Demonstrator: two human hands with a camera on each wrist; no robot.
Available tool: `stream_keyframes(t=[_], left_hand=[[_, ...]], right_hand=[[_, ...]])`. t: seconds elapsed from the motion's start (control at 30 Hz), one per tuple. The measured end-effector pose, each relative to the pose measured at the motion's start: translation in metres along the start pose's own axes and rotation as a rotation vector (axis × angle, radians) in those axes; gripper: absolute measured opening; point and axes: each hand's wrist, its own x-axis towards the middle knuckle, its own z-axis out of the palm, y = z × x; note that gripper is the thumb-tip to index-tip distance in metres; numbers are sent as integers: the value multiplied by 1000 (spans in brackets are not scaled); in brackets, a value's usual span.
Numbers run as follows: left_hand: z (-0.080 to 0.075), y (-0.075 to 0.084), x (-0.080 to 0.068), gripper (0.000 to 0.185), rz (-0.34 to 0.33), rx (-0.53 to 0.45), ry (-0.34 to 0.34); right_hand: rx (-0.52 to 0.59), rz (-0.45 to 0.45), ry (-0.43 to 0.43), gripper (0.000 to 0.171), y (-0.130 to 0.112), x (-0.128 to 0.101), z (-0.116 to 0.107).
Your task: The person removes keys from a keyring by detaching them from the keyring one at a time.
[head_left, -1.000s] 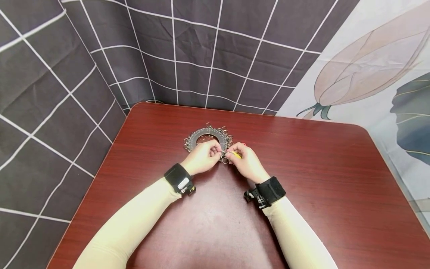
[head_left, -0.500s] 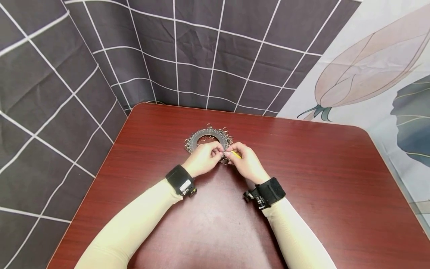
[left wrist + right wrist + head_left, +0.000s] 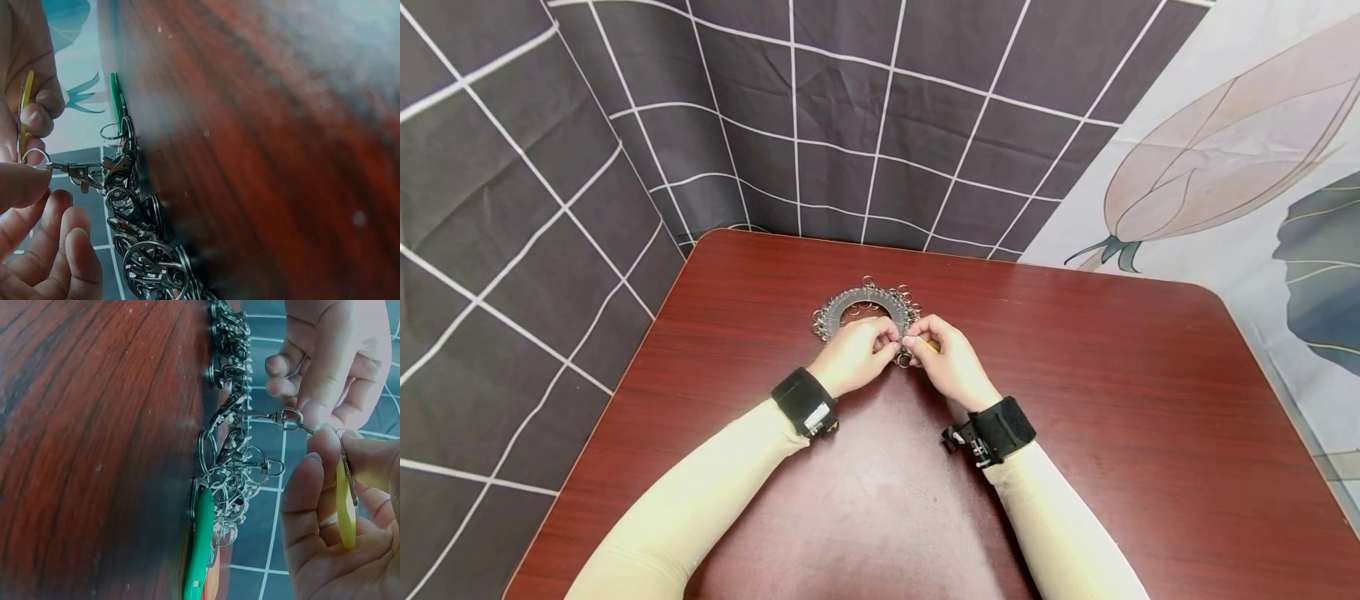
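A dark ring-shaped holder (image 3: 850, 299) hung with several metal key rings and clasps lies on the red-brown table (image 3: 1075, 400). My left hand (image 3: 886, 340) pinches a small metal swivel clasp (image 3: 275, 417) that stretches out from the cluster of rings (image 3: 232, 464). My right hand (image 3: 914, 343) meets it from the right and grips a yellow tag (image 3: 344, 509) together with a thin split ring at the clasp's end. A green tag (image 3: 200, 544) lies by the cluster. In the left wrist view the clasp (image 3: 87, 172) runs from my thumb towards the rings (image 3: 150, 262).
The table's far edge meets a dark grid-patterned cloth (image 3: 850, 125); a flower-print cloth (image 3: 1225, 150) hangs at the right. Both forearms in cream sleeves reach in from the near edge, with black wrist bands.
Both hands stay together at the holder's near-right edge. The right fingers have drawn in slightly, so less of the yellow tag shows in the head view.
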Motion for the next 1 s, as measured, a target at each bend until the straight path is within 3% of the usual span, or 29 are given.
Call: stream_keyframes(t=[0.27, 0.53, 0.73, 1.0], left_hand=[[-1, -1, 0, 4, 4, -10, -1], [1, -7, 1, 4, -136, -240, 19], [0, -7, 0, 4, -173, -301, 20], [0, -4, -1, 5, -166, -316, 22]], right_hand=[[-28, -3, -4, 6, 1, -2, -1], [21, 5, 13, 9, 3, -2, 2], [46, 16, 7, 12, 5, -2, 6], [29, 40, -9, 11, -27, -8, 2]])
